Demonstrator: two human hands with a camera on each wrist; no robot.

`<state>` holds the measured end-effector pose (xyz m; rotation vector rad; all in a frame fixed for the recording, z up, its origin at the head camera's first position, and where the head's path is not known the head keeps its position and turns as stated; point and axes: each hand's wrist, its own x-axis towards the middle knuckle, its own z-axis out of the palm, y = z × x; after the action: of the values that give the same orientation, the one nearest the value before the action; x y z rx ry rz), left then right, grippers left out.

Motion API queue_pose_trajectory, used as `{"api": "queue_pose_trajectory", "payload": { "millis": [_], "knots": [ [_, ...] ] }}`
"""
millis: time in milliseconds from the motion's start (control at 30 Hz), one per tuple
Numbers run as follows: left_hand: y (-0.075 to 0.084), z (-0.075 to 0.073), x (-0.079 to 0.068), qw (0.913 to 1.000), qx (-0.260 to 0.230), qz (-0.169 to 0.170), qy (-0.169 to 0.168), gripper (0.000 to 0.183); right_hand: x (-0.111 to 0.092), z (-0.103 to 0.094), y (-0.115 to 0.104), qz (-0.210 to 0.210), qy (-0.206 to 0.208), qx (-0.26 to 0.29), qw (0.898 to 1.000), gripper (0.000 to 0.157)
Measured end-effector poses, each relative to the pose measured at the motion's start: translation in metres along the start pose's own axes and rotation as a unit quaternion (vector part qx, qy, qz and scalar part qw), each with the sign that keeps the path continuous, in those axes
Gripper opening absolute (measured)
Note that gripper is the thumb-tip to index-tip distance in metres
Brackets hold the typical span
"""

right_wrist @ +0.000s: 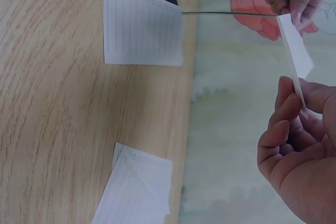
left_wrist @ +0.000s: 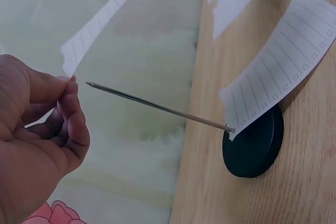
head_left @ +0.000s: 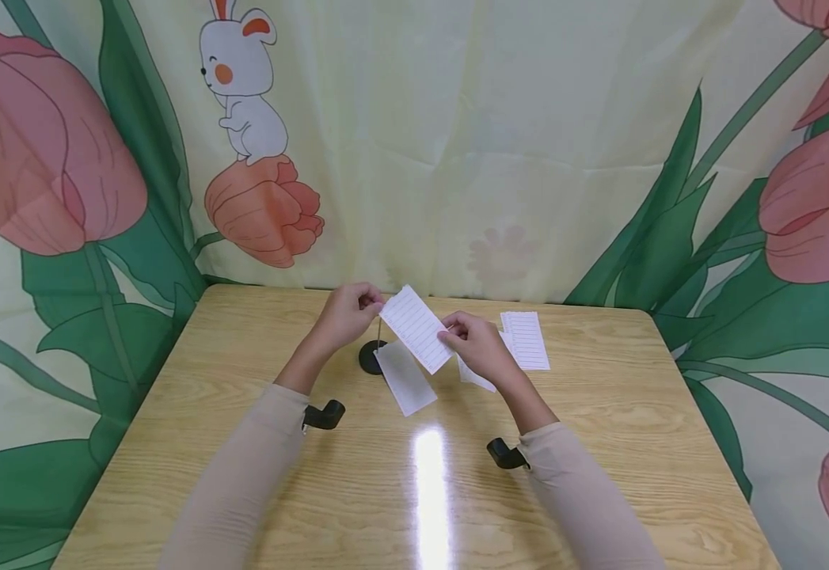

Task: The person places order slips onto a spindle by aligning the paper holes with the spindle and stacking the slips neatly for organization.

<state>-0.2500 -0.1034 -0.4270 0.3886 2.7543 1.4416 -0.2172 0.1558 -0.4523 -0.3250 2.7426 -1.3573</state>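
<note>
A lined sheet of notepaper (head_left: 417, 328) is stretched between both hands, above the spike of a desk bill spike. My left hand (head_left: 348, 315) pinches one corner between thumb and finger, close to the spike's pointed tip. At the opposite end my right hand (head_left: 481, 344) grips the sheet's edge with its thumb on the face. The thin metal spike (left_wrist: 157, 107) rises from a round black base (left_wrist: 254, 148). Another lined sheet (left_wrist: 283, 56) is pierced on the spike low down by the base, with its far end sticking out over the table.
More lined sheets (head_left: 526, 340) lie overlapping on the wooden table (head_left: 599, 443) behind the right hand. A curtain (head_left: 414, 158) printed with tulips and a rabbit hangs along the table's back edge. Black wrist mounts (head_left: 325, 415) protrude from both sleeves.
</note>
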Motion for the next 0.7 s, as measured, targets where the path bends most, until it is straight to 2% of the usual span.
{"api": "queue_pose_trajectory", "payload": {
  "millis": [333,700],
  "knots": [
    [-0.0084,0.0056,0.0027,1.0000,-0.001,-0.008,-0.001,0.009,0.0015,0.0024,0.0042,0.012,-0.004,-0.009,1.000,0.020],
    [-0.0100,0.0081,0.0019,0.9998,-0.001,-0.021,0.002,0.008,0.0038,0.0043,0.0068,0.014,-0.005,-0.023,1.000,0.021]
  ]
}}
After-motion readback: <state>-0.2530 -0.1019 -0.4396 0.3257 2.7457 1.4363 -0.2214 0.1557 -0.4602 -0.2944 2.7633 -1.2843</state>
